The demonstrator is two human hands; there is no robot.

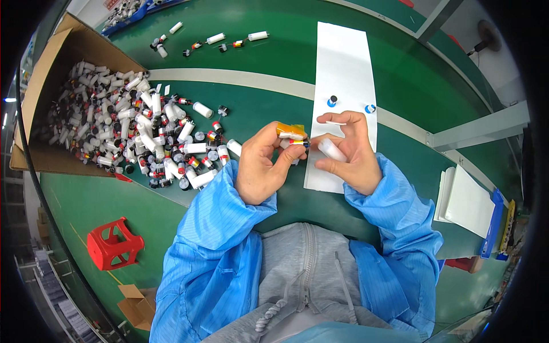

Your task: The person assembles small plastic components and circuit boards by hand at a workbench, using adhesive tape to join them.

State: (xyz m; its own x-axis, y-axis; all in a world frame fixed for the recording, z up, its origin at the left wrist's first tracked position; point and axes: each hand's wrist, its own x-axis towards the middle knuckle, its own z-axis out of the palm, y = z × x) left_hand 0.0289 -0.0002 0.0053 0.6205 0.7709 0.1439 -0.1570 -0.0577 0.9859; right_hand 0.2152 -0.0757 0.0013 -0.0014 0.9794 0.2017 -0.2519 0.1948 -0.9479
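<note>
Closed at its fingertips, my left hand [263, 163] grips a small part with an amber film tab [290, 129] on top and a dark, yellow-marked end beneath. Just to its right my right hand [360, 151] has a white plastic tube [332, 150] between thumb and fingers. A thin white strip [335, 123] shows at its index fingertip; whether it is stuck there or pinched I cannot tell. Both hands are above the near part of a long white sheet [343, 63] and the green table. On that sheet stand two small blue-and-black pieces, one dark-topped [332, 101] and one at the right edge [370, 108].
A cardboard box [57, 54] lies tipped at the left, spilling many white tubes and red-black parts [163, 131] onto the table. Several loose parts [215, 39] lie farther back. White papers [470, 203] rest at the right. A red stool [115, 243] stands on the floor.
</note>
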